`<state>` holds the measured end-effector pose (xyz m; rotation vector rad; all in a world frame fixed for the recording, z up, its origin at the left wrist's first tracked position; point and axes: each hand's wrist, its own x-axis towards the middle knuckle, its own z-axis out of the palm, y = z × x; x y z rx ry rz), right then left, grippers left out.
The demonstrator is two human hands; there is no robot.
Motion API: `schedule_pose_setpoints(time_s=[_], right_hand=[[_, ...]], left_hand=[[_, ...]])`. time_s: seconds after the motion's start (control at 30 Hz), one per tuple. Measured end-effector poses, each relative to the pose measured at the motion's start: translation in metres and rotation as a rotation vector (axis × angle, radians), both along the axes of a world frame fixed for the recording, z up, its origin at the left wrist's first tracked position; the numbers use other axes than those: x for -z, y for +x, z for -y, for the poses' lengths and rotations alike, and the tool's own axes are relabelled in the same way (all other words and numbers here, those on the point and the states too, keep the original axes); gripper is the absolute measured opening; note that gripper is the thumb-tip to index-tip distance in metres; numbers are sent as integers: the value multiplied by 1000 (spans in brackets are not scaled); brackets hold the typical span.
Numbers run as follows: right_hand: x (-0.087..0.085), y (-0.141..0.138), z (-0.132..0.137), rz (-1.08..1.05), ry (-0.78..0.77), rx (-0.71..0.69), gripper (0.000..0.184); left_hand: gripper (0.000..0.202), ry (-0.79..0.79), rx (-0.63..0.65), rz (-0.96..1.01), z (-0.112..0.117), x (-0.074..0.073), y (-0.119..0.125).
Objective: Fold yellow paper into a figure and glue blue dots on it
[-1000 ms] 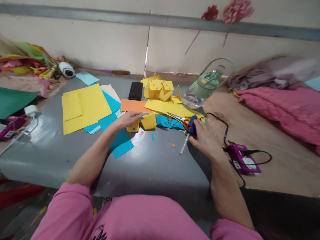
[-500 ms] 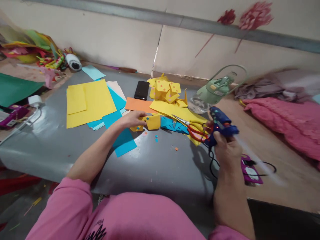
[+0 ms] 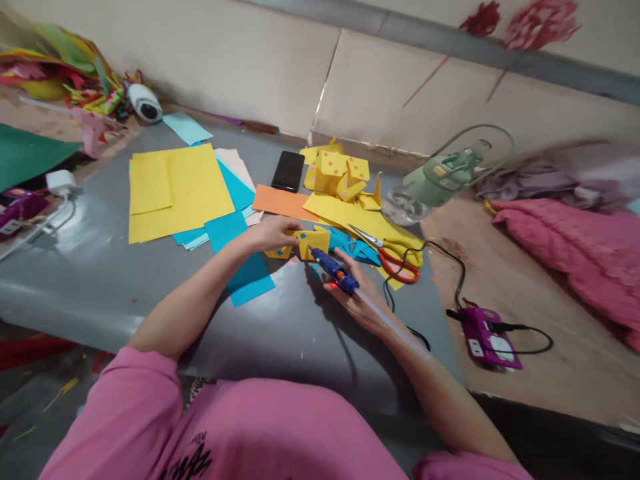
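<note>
My left hand (image 3: 273,234) is closed on a small folded yellow paper piece (image 3: 314,242) with blue squares, holding it down on the grey table (image 3: 300,327). My right hand (image 3: 359,300) grips a blue glue gun (image 3: 334,269). Its nozzle points at the lower edge of that yellow piece. A clear glue stick (image 3: 395,328) juts out behind the gun over my wrist. Red-handled scissors (image 3: 387,252) lie just right of the gun on yellow paper.
Yellow and blue paper sheets (image 3: 180,190) lie at the left, an orange sheet (image 3: 280,201) and black phone (image 3: 288,171) behind. A pile of folded yellow pieces (image 3: 343,177), a green-lidded jug (image 3: 440,179), a purple power strip (image 3: 489,335) with cables and pink cloth (image 3: 575,247) lie right.
My right hand lifted the glue gun from the table at the right, swung it up, then brought it left so its nozzle meets the yellow piece. My left hand stayed on the paper.
</note>
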<state>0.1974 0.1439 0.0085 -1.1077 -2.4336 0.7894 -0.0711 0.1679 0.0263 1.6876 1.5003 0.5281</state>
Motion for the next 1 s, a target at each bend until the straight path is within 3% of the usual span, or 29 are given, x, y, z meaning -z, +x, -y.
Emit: schedule_pose_setpoints(time_s=[0.37, 1.0], right_hand=[[6, -2, -1, 17, 39, -3, 70], [7, -1, 1, 6, -26, 19, 72]], left_hand=[[30, -20, -30, -1, 3, -4, 3], [29, 6, -30, 25, 4, -3, 5]])
